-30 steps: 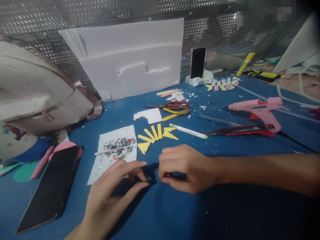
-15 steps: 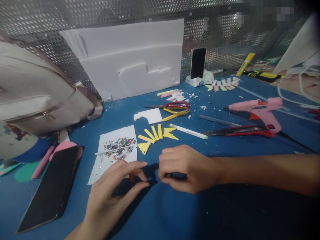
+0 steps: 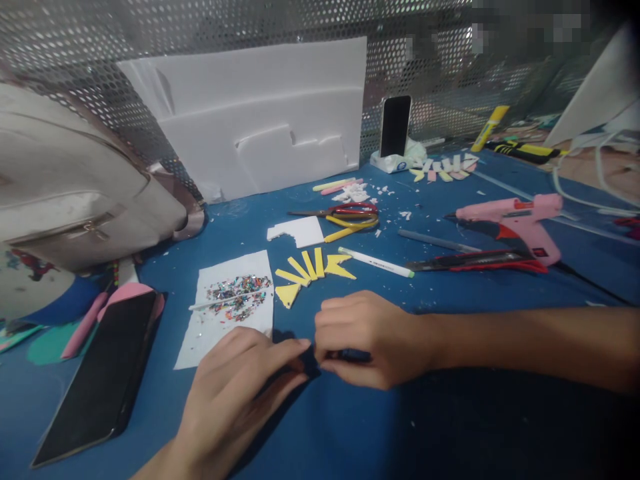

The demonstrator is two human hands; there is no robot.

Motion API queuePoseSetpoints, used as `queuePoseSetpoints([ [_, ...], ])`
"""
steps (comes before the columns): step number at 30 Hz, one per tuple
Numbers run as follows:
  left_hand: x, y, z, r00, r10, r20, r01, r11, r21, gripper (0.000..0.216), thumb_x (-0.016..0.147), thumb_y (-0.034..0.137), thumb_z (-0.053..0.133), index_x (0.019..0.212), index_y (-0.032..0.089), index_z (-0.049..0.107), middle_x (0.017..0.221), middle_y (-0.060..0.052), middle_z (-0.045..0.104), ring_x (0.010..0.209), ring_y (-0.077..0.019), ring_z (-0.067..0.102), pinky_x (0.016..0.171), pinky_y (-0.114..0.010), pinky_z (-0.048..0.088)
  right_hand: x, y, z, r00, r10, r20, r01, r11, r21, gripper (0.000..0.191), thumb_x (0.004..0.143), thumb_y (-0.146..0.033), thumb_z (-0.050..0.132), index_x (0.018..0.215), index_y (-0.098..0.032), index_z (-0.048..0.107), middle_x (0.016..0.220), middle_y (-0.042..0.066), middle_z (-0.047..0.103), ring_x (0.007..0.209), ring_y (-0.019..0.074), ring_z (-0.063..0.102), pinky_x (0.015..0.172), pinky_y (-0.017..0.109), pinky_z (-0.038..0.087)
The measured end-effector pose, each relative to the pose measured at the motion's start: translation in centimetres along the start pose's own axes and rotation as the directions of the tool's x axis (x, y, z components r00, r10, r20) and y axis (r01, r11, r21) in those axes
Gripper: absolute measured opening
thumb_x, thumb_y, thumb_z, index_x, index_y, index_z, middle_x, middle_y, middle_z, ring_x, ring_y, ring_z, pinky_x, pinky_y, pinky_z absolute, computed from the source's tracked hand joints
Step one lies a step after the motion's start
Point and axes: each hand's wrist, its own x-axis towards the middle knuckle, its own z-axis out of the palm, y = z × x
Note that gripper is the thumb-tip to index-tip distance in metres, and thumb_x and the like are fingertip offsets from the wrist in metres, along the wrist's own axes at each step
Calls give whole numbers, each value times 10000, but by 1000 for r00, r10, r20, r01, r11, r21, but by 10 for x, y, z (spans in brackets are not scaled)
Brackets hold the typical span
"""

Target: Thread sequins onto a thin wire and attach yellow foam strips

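Observation:
My right hand rests over the blue table with its fingers curled and the thumb drawn to the fingertips. Anything in that pinch is hidden. My left hand reaches in from below, its index finger and thumb a little apart, tips close to my right hand. No object shows between them. Just beyond the hands lie yellow strips, a yellow triangular piece and a yellow jagged piece. Beside my left hand a white sheet carries scattered glitter flakes and a thin white stick.
Farther back are scissors, a white cut piece, a white marker, a box cutter and a pink glue gun. A dark phone lies left, near a backpack. A white board leans behind.
My left hand has shifted slightly right and down, nearer my right hand, and the gap between its thumb and index finger has narrowed. My right hand stays almost still.

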Motion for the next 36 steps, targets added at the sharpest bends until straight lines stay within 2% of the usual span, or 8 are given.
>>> queuePoseSetpoints([
  [6, 2, 0, -1, 1000, 28, 1, -28, 998, -48, 255, 900, 183, 625, 1150, 207, 587, 727, 13, 688, 625, -133, 614, 593, -250, 488, -1, 1, 1, 999, -37, -4, 37, 999, -26, 147, 924, -236, 492, 870, -173, 613, 778, 22, 608, 736, 148, 481, 645, 271, 350],
  [10, 0, -2, -3, 1000, -14, 18, 15, 996, -92, 237, 911, 212, 618, 1144, 211, 576, 728, 19, 690, 637, -134, 626, 620, -258, 507, -1, 1, 0, 1000, -29, -5, 29, 1000, -11, 117, 922, -221, 507, 907, -171, 613, 821, 20, 628, 764, 147, 496, 658, 268, 358],
  [13, -2, -2, -2, 999, -31, 19, 33, 992, -122, 229, 917, 235, 615, 1142, 215, 578, 726, 23, 689, 639, -130, 637, 627, -250, 519, -1, 2, 0, 1000, -14, -23, 14, 1000, 1, 149, 917, -265, 547, 1015, -167, 603, 906, 33, 636, 823, 155, 510, 678, 271, 365],
  [19, 0, -1, 0, 996, -84, -3, 83, 987, -137, 223, 919, 296, 613, 1129, 227, 583, 707, 33, 674, 636, -121, 654, 640, -232, 531, -2, 4, -2, 995, -71, 63, 71, 997, 3, 229, 957, -304, 528, 1152, -203, 593, 1018, 39, 605, 885, 141, 511, 733, 263, 392],
  [28, 1, 0, 0, 993, -122, -8, 120, 985, -124, 192, 921, 327, 602, 1088, 232, 600, 689, 44, 672, 607, -116, 664, 626, -214, 540, -1, 4, -2, 991, -108, 72, 110, 994, -14, 167, 973, -304, 506, 1039, -203, 621, 963, 29, 608, 882, 145, 503, 720, 260, 371],
  [36, 0, -1, -1, 982, -187, -26, 184, 979, -93, 182, 914, 276, 604, 1095, 254, 607, 742, 45, 685, 628, -101, 664, 647, -190, 535, -3, 3, -2, 996, -72, 56, 71, 997, 21, 118, 943, -296, 548, 959, -185, 586, 979, 29, 617, 902, 146, 511, 723, 257, 378],
])
